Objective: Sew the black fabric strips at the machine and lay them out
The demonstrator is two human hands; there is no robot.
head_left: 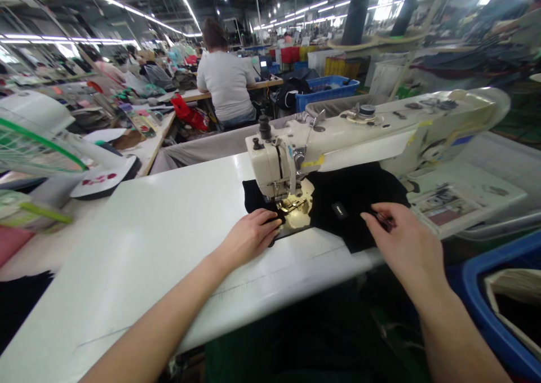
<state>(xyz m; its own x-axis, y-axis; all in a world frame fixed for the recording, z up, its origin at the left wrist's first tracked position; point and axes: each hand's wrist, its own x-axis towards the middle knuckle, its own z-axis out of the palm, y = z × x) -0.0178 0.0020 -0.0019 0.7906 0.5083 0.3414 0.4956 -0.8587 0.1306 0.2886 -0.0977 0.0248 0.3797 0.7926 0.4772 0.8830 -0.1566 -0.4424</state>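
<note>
My left hand (256,232) lies with its fingers flat on a small black fabric piece (252,196), just left of the needle area of a cream sewing machine (276,166). Part of that piece is hidden under the machine head and my fingers. Over a larger black fabric piece (359,186) on the right, my right hand (408,245) is closed, thumb and forefinger near each other. A small, dark, shiny item shows among its curled fingers, too blurred to name. A small black label (338,210) with pale lettering lies on the larger piece, left of this hand.
The white worktable (169,219) spreads left of the machine. A fan (38,141) with a green rim stands at the far left. A blue bin (477,281) sits low at the right. Ahead, a seated person (226,81) faces away near a blue crate (325,90).
</note>
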